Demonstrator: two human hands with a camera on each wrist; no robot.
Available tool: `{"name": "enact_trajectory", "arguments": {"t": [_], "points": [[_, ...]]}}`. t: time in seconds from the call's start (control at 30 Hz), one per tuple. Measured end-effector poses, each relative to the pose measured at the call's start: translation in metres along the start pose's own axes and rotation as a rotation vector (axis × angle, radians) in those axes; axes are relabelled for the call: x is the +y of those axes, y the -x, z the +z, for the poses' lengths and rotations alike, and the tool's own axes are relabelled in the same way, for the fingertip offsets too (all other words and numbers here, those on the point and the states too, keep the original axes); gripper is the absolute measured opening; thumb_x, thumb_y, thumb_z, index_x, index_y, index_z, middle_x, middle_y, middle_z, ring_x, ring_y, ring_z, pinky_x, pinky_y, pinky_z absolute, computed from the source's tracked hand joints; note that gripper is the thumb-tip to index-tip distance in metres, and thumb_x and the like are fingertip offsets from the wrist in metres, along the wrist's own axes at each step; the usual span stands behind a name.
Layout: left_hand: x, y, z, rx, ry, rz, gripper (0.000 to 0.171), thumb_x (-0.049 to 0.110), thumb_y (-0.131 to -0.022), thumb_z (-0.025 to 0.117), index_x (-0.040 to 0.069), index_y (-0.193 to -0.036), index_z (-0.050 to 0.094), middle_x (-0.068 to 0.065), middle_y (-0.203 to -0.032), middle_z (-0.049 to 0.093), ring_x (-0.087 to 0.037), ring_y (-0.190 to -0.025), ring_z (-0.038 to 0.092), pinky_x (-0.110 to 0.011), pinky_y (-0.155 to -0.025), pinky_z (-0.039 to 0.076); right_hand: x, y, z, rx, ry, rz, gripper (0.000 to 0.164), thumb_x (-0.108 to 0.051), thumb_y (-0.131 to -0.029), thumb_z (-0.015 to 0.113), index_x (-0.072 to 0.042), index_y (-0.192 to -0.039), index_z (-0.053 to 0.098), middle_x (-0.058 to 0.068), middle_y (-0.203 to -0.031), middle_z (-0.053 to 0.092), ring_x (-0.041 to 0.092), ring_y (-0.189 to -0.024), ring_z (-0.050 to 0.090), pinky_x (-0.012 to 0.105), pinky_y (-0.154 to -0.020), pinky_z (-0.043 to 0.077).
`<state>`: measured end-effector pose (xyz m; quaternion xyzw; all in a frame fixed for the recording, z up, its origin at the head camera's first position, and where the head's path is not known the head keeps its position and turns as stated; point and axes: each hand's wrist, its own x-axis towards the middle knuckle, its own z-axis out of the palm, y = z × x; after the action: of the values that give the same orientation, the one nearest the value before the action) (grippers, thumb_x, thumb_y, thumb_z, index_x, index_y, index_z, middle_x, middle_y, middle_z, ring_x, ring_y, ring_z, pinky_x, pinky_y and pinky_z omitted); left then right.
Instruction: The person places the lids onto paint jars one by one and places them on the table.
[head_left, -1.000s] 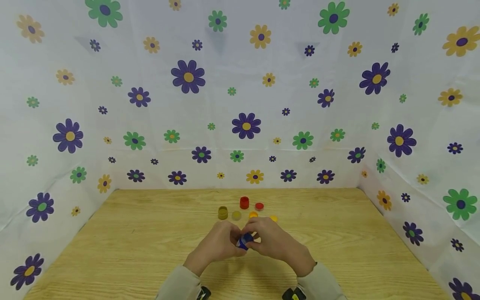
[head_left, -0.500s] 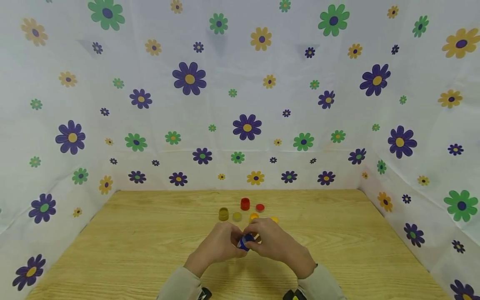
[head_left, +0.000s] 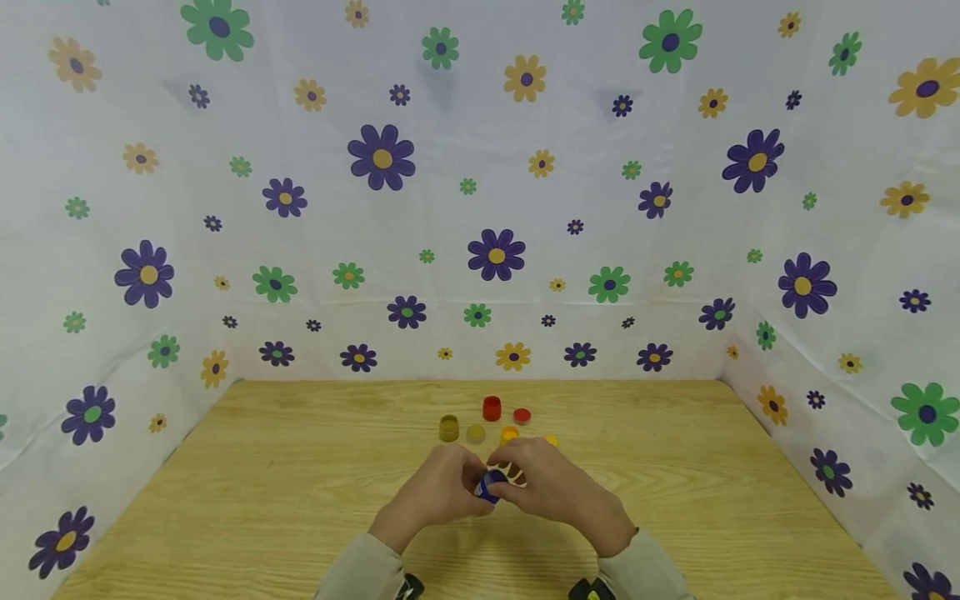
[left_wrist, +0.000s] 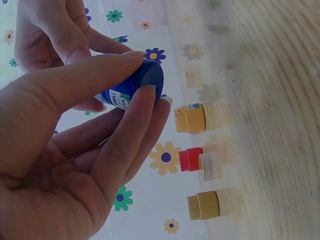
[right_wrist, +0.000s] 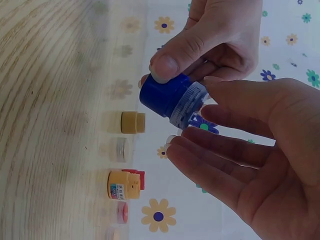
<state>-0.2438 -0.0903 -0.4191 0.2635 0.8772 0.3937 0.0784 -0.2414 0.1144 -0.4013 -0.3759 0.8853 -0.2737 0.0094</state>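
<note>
A small blue paint jar (head_left: 491,486) with a white label is held tilted between both hands, above the table. My left hand (head_left: 438,485) grips its blue body, the thumb (left_wrist: 112,67) on one side and fingertips on the other. At the jar's other end, my right hand (head_left: 546,485) has its thumb and index finger around the clear lid (right_wrist: 199,92). The other right fingers (right_wrist: 215,160) are spread below the jar. Behind the hands stand an olive jar (head_left: 448,429), a red jar (head_left: 492,408) and a yellow jar (head_left: 509,433), partly hidden by the right hand.
Lids lie beside the jars on the wooden table (head_left: 300,467): a red lid (head_left: 522,416), an olive-looking lid (head_left: 476,433) and a yellow lid (head_left: 551,440). A white flowered cloth (head_left: 420,217) hangs behind the table and along both sides.
The right hand's fingers have spread further from the blue jar, while its thumb stays at the lid end. The left hand keeps its grip. The head view has shifted slightly.
</note>
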Motion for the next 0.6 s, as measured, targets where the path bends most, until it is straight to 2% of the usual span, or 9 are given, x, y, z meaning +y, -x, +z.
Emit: {"name": "enact_trajectory", "arguments": {"t": [0.3,0.43,0.6], "points": [[-0.0005,0.0008,-0.0008,-0.001,0.002,-0.024,0.018,0.007,-0.079,0.087,0.004,-0.095,0.079,-0.004,-0.086,0.078,-0.011,-0.075,0.070,-0.028,-0.068,0.059,0.0019,0.0040,-0.0014,0.000,0.005,-0.044,0.024,-0.003,-0.092,0.075,-0.004,-0.115,0.072,0.008,-0.111,0.074,0.022,-0.100,0.072,0.033,-0.084,0.062],[-0.0003,0.0007,-0.0010,-0.001,0.003,-0.024,0.018,0.007,-0.078,0.087,0.004,-0.095,0.079,-0.005,-0.086,0.079,-0.011,-0.075,0.070,-0.028,-0.069,0.059,0.0018,0.0038,-0.0005,-0.006,0.009,-0.068,0.026,-0.002,-0.090,0.077,-0.005,-0.116,0.072,0.007,-0.112,0.074,0.019,-0.102,0.072,0.033,-0.088,0.061],[-0.0004,-0.0001,-0.0009,0.004,0.004,-0.011,0.020,0.007,-0.078,0.087,0.003,-0.096,0.079,-0.006,-0.086,0.079,-0.011,-0.074,0.071,-0.026,-0.067,0.059,0.0027,0.0028,0.0008,-0.002,0.008,-0.111,0.025,0.000,-0.089,0.077,-0.006,-0.113,0.074,0.006,-0.110,0.074,0.014,-0.099,0.070,0.030,-0.086,0.061]]}}
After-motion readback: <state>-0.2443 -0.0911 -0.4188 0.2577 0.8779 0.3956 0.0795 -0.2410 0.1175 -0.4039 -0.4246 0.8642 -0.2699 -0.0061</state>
